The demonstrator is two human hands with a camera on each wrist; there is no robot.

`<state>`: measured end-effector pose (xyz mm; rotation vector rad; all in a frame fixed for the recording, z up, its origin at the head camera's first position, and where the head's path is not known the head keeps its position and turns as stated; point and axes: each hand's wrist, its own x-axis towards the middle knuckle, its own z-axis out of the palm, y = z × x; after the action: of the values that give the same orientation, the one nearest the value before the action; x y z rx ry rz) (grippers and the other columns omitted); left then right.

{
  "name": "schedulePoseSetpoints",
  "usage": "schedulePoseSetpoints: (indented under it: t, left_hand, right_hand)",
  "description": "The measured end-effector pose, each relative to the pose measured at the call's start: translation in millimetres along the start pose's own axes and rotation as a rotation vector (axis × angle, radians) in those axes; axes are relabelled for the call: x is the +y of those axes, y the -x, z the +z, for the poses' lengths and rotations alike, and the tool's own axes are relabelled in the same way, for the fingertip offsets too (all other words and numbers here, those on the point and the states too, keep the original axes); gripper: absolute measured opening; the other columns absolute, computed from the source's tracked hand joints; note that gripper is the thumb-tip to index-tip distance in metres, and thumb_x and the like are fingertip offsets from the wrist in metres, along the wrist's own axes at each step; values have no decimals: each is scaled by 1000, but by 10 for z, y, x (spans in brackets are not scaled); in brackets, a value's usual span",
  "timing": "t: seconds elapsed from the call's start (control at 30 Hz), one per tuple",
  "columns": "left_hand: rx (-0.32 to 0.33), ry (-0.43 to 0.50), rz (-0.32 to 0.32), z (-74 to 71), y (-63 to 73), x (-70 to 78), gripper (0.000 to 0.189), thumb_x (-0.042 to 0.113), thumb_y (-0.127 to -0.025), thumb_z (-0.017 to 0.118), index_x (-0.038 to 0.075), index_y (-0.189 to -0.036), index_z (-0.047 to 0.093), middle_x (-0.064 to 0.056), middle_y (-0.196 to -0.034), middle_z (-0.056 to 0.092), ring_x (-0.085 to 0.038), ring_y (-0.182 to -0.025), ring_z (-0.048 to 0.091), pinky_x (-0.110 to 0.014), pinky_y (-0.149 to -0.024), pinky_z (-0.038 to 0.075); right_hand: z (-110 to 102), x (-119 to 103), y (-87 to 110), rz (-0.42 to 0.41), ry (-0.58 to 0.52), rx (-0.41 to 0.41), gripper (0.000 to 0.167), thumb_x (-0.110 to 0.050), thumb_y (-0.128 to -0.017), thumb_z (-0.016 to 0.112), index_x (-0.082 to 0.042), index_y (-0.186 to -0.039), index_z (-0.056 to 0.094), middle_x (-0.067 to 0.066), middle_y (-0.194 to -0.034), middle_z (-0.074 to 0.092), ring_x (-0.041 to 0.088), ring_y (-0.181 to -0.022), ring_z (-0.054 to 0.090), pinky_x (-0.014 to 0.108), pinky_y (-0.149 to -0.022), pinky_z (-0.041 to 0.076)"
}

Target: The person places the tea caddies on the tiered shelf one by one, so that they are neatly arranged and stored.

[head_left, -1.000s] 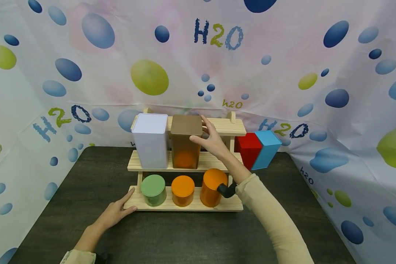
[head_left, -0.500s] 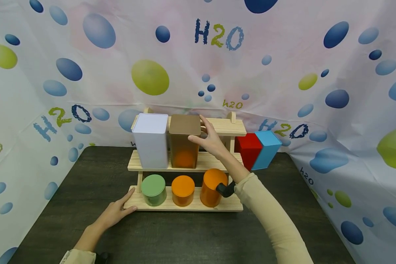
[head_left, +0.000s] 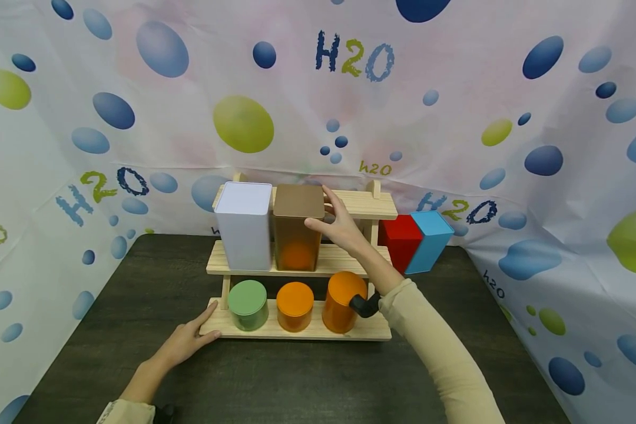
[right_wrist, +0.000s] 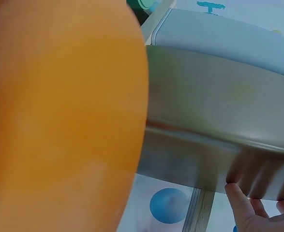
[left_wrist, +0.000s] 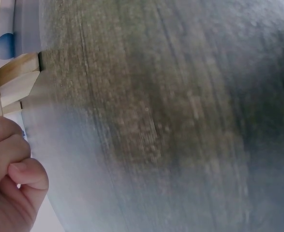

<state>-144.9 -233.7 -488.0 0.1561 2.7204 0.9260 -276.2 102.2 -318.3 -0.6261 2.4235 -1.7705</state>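
On the middle shelf [head_left: 330,260] of a pale wooden rack [head_left: 368,203], a tall brown container [head_left: 299,206] stands upright just beside a tall white container [head_left: 244,227]. The person's right hand [head_left: 344,228] reaches across to the brown one; its fingers are spread and fairly straight, with the tips touching the container's right side near the top, as the right wrist view also shows. An orange tint shows through the container's lower part.

The left hand [head_left: 179,344] grips the left end of the lower shelf [head_left: 294,337], its thumb at the front edge; in the left wrist view some of its fingers are curled. Three lidded containers stand on that shelf: a green one [head_left: 248,305], a short orange one [head_left: 295,306] and a taller orange one [head_left: 343,303] beneath the right forearm.

Right of the rack, a red box [head_left: 401,241] and a blue box [head_left: 428,240] sit side by side on the dark tabletop [head_left: 270,377]. Behind hangs a white sheet [head_left: 307,106] printed with dots and "H2O".
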Motion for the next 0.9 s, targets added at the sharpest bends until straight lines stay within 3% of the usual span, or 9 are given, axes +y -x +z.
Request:
schedulePoseSetpoints:
  t: [0.27,0.7,0.9]
  left_hand:
    - [1,9,-1,-8,2,28,78,40,-85,60,4,-145,24,0,-58,47,-13,-57,43,-35,-65,38]
    - [3,5,-3,4,0,28,78,40,-85,61,5,-145,24,1,-56,44,-13,-54,40,-35,-65,37]
    - [14,-21,12,4,3,22,77,39,-85,61,4,-144,26,-8,-70,57,-16,-67,48,-38,-68,40]
  right_hand:
    - [-4,-6,7,12,5,5,81,-19,-85,63,-15,-148,12,17,-142,22,33,-130,27,46,-99,34]
    - [-24,0,44,5,14,2,80,-16,-86,62,-19,-148,13,15,-143,23,32,-129,29,48,-99,33]
    - [-104,42,87,-11,-13,-14,79,-27,-85,63,-20,-148,15,14,-143,25,30,-128,31,48,-99,33]
